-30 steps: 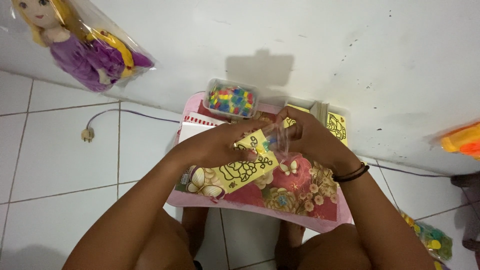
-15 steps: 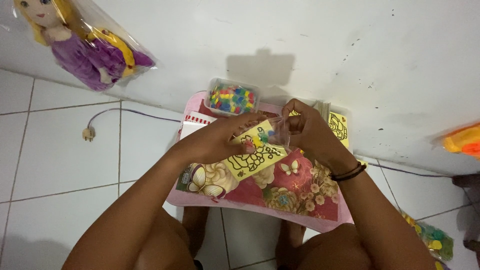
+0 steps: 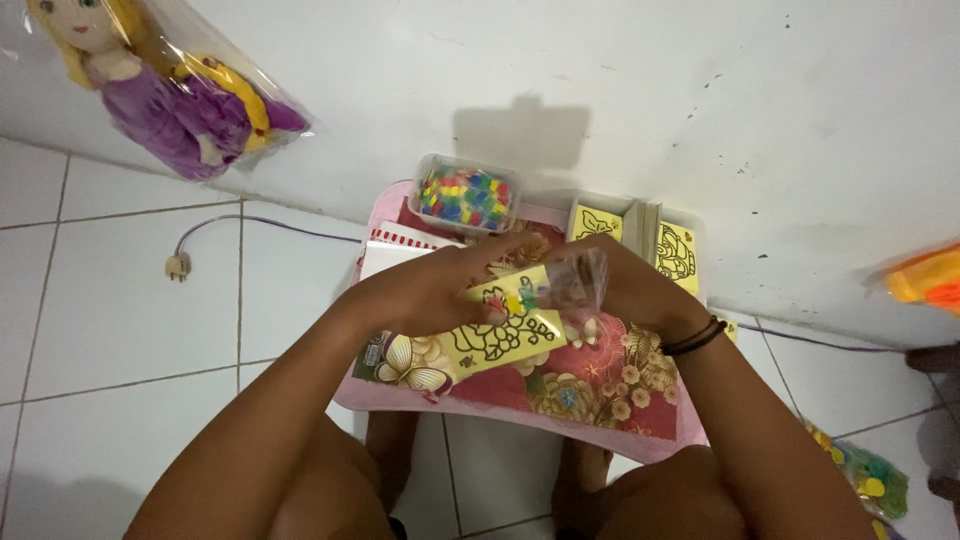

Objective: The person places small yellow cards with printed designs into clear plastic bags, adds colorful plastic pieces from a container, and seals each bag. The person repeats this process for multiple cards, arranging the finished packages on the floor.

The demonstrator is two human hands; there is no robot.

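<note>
Grip: both hands are closed on things, over the middle of the small pink table (image 3: pixel 500 410).
Left hand (image 3: pixel 430 290): fingers bent around a yellow card (image 3: pixel 500 335) with a black flower drawing. It holds the card by its top end.
Right hand (image 3: pixel 625 290): fingers pinch a clear little bag (image 3: pixel 575 280). The bag is just beside the top of the card and touches it. What is in the bag is too blurry to tell.
Yellow card: it lies slanted over the flower-pattern cloth (image 3: pixel 590 375) on the table, between the two hands.
Clear box (image 3: pixel 466 193): at the far edge of the table, near the wall. It is full of small bits in red, blue, yellow and green.
Open box (image 3: pixel 640 230): to the right of the clear box. More yellow cards stand up in it.
White packet (image 3: pixel 395 255): flat, with a red striped edge, partly under the left hand.
Doll (image 3: pixel 170 95): in a purple dress, inside a clear bag, far left by the wall, well away from the table.
Plug (image 3: pixel 177 266): on the white floor tiles, left of the table.
</note>
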